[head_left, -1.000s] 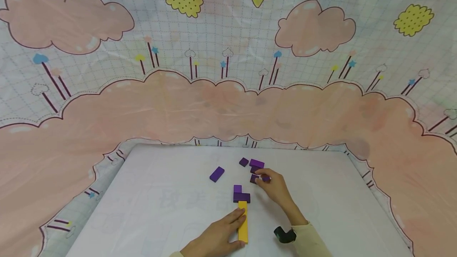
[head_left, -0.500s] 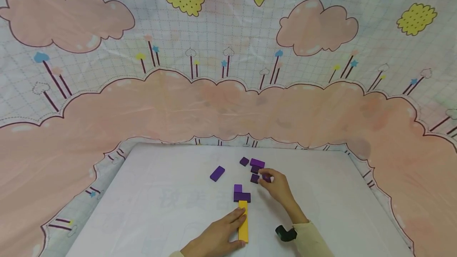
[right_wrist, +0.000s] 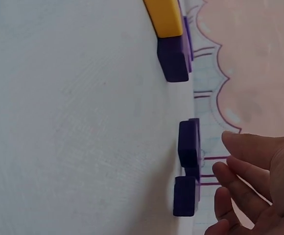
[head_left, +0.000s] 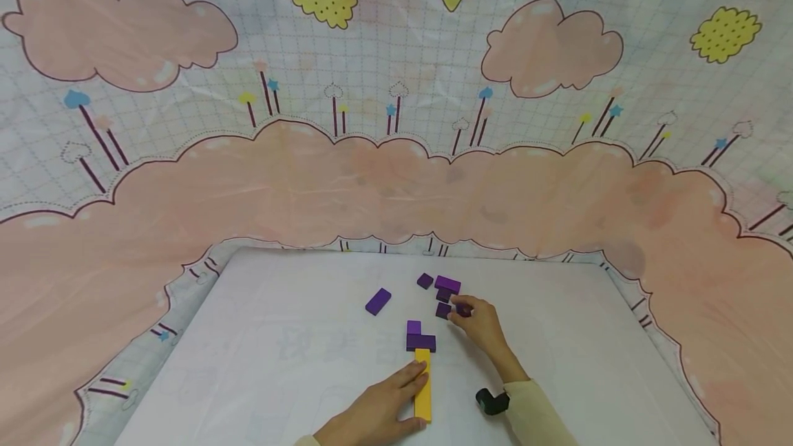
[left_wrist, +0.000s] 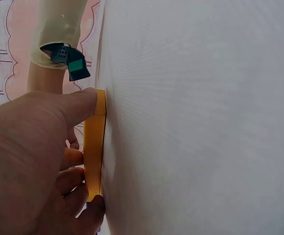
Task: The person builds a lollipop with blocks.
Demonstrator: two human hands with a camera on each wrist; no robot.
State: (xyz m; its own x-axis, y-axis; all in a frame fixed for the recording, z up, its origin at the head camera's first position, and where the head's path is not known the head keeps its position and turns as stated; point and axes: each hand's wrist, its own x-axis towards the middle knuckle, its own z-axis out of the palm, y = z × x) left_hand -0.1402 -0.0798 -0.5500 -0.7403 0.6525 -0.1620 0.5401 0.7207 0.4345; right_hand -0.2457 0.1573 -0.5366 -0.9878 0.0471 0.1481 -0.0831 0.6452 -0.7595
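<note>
A long yellow block [head_left: 423,398] lies on the white table. My left hand [head_left: 387,401] holds it, thumb at the near end and fingers along its left side and top. Against the block's far end lies a purple block [head_left: 421,343], with a lighter purple piece [head_left: 414,327] behind its left part. My right hand [head_left: 480,325] is over the loose purple pieces at the back, thumb and fingers apart with nothing between them in the right wrist view. Nearest its fingertips are a small purple block [head_left: 443,310] and another purple block [head_left: 463,310], partly hidden by the hand.
Beyond the right hand are a purple bar [head_left: 447,284], a dark purple block [head_left: 443,295] and a small purple block [head_left: 425,281]. Farther left lies a purple oblong block [head_left: 378,301]. A dark wrist device [head_left: 492,402] sits at the right sleeve.
My right hand's fingertips have shifted slightly right, away from the small purple block. The left hand keeps its place on the yellow block, and the blocks look unmoved.
</note>
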